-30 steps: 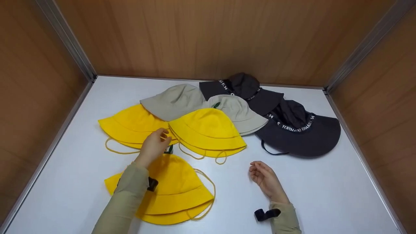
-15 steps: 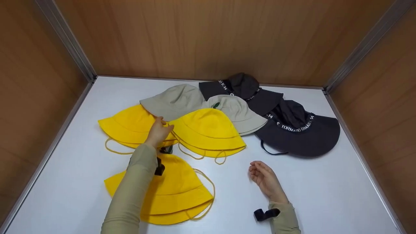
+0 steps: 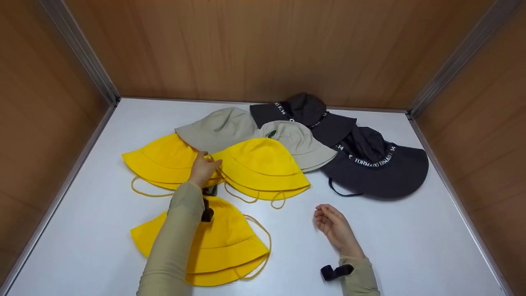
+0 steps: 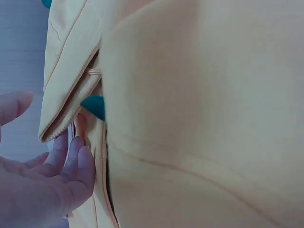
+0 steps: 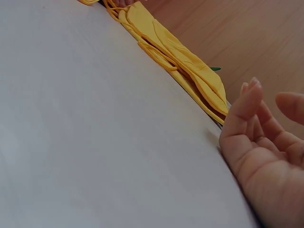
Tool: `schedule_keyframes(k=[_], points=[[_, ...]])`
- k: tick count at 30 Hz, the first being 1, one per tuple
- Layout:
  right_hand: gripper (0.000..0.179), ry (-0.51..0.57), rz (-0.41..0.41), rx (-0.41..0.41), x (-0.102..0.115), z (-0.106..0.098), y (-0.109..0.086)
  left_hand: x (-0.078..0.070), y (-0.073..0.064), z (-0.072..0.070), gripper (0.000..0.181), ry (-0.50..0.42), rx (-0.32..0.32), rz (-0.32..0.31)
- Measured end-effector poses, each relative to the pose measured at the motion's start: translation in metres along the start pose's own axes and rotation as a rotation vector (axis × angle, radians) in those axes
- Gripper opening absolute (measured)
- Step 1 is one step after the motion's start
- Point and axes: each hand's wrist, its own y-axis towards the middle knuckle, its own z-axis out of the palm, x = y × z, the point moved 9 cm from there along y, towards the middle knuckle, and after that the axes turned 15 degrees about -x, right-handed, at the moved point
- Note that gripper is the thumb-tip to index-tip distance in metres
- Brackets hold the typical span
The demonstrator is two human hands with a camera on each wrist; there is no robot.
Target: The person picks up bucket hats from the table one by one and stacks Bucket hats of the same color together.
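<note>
Three yellow bucket hats lie folded on the white table. My left hand (image 3: pixel 201 170) reaches to the left brim corner of the middle yellow bucket hat (image 3: pixel 265 162), over the right end of the left yellow hat (image 3: pixel 162 158). In the left wrist view, the fingers of that hand (image 4: pixel 45 187) sit under a brim corner, the thumb apart from the cloth. Beneath my left forearm is the front yellow hat (image 3: pixel 228 242), partly covered. My right hand (image 3: pixel 335 226) rests near the table's right front, fingers loosely curled, holding nothing; the right wrist view shows it (image 5: pixel 266 166) too.
Behind the yellow hats lie two grey bucket hats, a left one (image 3: pixel 224 129) and a right one (image 3: pixel 302 142). Dark wide-brimmed hats, one at the back (image 3: pixel 337 127) and one at the right (image 3: pixel 382 179), overlap them. Wood panels (image 3: pixel 263 49) enclose the white table (image 3: pixel 427 246).
My left hand has moved forward and slightly right, from above the left yellow hat's brim to the middle yellow hat's left corner. The right hand and the hats look unmoved.
</note>
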Motion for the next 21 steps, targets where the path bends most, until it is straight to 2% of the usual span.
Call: schedule_keyframes(k=[4,7,11,13,17,19,21], points=[[0.027,0.0,-0.003,-0.023,-0.001,-0.001,0.0,0.0,0.0,0.003,0.074,-0.057,-0.021,-0.047],[0.026,0.006,0.004,-0.031,-0.002,-0.001,0.0,0.001,-0.002,0.005,0.07,-0.132,-0.055,-0.099],[0.027,0.014,0.006,-0.026,-0.002,-0.001,0.0,0.0,-0.008,0.01,0.046,-0.337,-0.082,-0.176],[0.026,0.013,0.005,-0.022,-0.002,-0.001,0.0,-0.001,-0.011,0.015,0.037,-0.438,-0.055,-0.215],[0.026,0.001,0.0,-0.031,-0.002,-0.001,0.0,-0.008,-0.019,0.03,0.04,-0.614,0.085,-0.243],[0.026,-0.008,-0.005,-0.042,-0.002,-0.002,0.001,-0.011,-0.021,0.034,0.045,-0.614,0.134,-0.232],[0.026,-0.012,-0.007,-0.053,-0.001,-0.003,0.001,-0.01,-0.022,0.037,0.053,-0.568,0.156,-0.227]])
